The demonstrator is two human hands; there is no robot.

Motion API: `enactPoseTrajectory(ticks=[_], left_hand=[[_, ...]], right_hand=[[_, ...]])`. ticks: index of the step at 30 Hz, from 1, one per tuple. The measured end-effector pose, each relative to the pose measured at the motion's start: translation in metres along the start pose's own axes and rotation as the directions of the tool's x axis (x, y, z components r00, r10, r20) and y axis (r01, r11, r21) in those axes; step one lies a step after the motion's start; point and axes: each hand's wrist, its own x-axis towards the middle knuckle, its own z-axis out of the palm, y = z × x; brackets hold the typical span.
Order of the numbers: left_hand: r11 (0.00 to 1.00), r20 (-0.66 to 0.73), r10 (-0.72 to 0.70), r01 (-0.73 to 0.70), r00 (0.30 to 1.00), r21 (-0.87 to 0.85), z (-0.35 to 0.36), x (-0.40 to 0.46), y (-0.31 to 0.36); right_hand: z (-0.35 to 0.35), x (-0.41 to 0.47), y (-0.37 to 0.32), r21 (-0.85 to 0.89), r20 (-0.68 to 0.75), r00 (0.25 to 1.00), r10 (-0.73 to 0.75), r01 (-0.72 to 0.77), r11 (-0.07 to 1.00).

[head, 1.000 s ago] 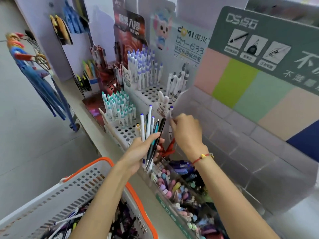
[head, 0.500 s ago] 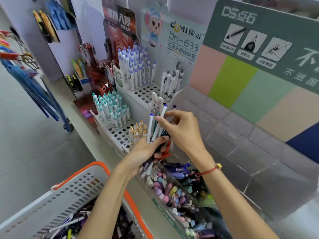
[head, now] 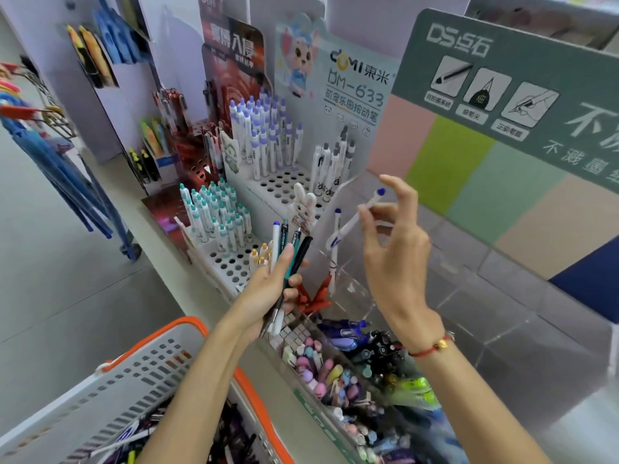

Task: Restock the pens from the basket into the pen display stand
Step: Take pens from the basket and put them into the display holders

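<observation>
Your left hand grips a bunch of pens at centre frame; your right hand pinches one white pen beside the display stand. The basket sits lower left.

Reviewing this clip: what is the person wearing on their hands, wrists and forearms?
Both forearms are bare, with no sleeves in view and no gloves. The right hand has a thin red cord bracelet with a small gold-coloured bead at the wrist. The left hand and its wrist show no jewellery or watch.
</observation>
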Motion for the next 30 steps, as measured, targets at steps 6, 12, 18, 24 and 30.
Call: enactPoseTrajectory(ticks=[6,12,18,24,30], left_hand=[[0.999,0.024,0.013,-0.014,1.0,0.047,0.005,-0.002,0.003],[0.993,0.075,0.022,-0.031,0.997,0.114,0.003,-0.003,0.004],[0.952,0.188,0.009,-0.066,0.982,0.298,0.007,-0.009,0.007],[0.921,0.282,-0.009,-0.102,0.959,0.377,0.008,-0.009,0.01],[0.879,0.309,-0.028,-0.124,0.951,0.46,0.009,-0.007,0.011]], right_hand=[[0.02,-0.012,0.023,-0.15,0.247,0.968,-0.035,0.074,0.986],[0.016,-0.003,0.011,-0.236,0.252,0.967,0.03,0.032,0.971],[0.015,0.006,-0.004,-0.097,0.577,0.793,0.198,-0.175,0.98],[0.007,0.011,-0.003,0.081,0.609,0.762,0.222,-0.337,0.938],[-0.003,0.027,-0.004,0.11,0.575,0.792,0.206,-0.324,0.94]])
